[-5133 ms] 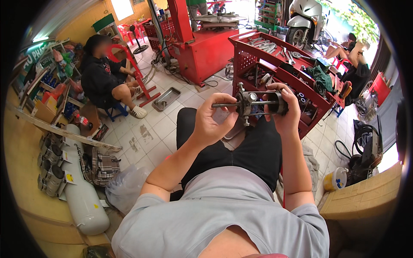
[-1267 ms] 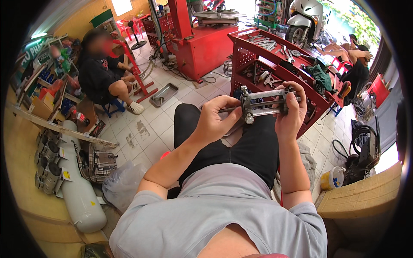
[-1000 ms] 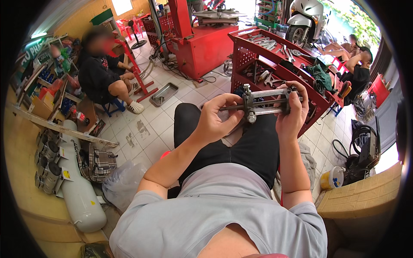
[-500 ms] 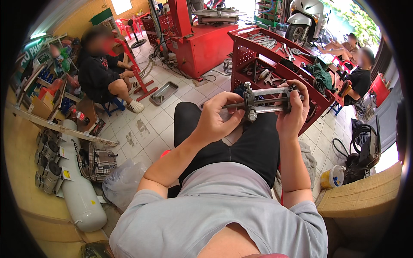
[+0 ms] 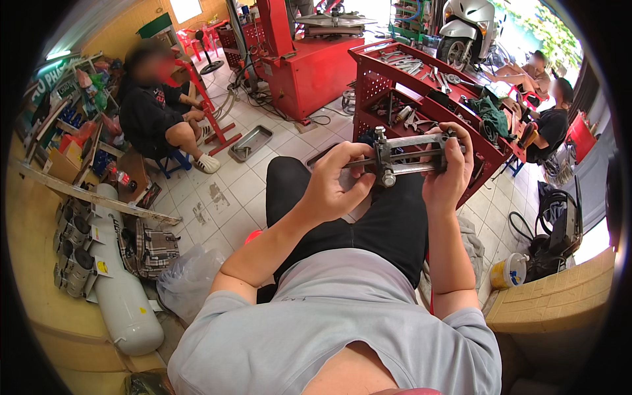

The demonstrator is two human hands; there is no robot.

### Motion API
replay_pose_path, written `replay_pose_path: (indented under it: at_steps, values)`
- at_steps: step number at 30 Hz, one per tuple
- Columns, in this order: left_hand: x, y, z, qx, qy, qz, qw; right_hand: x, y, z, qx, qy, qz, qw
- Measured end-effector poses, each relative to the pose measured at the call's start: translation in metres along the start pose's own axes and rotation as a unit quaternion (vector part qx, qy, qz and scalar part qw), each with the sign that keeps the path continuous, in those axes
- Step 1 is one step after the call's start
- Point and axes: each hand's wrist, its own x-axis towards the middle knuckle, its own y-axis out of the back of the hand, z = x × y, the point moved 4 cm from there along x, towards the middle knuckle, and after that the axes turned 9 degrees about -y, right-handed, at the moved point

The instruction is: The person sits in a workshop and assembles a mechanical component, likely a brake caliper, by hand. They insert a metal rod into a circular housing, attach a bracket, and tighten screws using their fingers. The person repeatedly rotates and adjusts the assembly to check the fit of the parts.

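A metal gear puller [image 5: 383,157], with a bolted crossbar, two long parallel arms and a central screw, is held sideways above my thighs. My right hand [image 5: 449,164] grips the far ends of its arms, thumb in front and fingers curled behind. At the opposite end, my left hand [image 5: 334,179] has its fingers bent around the central screw, just left of the crossbar; its thumb points towards the crossbar. My fingers hide part of the screw.
Beyond my hands stands a red tool cart [image 5: 421,85] with wrenches [image 5: 405,62] on top. A metal tray [image 5: 251,143] lies on the tiled floor. One person [image 5: 155,105] sits at left, others at right. A grey cylinder tank [image 5: 125,289] is at lower left.
My left fingers have curled further around the screw and the hand has turned slightly. The puller and my right hand stay nearly in place. A seated person at right has shifted their head.
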Motion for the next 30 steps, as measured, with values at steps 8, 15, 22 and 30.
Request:
replay_pose_path:
  at_steps: [8, 15, 22, 30]
  values:
    - [0.0006, -0.0009, 0.0049, -0.006, 0.003, 0.024, 1.000, -0.0002, 0.0015, 0.0005, 0.005, -0.001, 0.003, 1.000]
    - [0.0043, 0.0020, 0.0024, 0.023, 0.002, -0.004, 1.000, -0.0002, 0.0025, -0.0010, 0.001, 0.003, 0.004, 1.000]
    - [0.0051, 0.0028, 0.0014, 0.060, -0.009, -0.034, 0.998, 0.0008, 0.0035, -0.0008, 0.005, 0.007, 0.001, 1.000]
    - [0.0035, 0.0019, 0.0025, 0.058, -0.048, -0.033, 0.997, -0.0002, 0.0037, 0.0007, 0.014, -0.005, 0.008, 1.000]
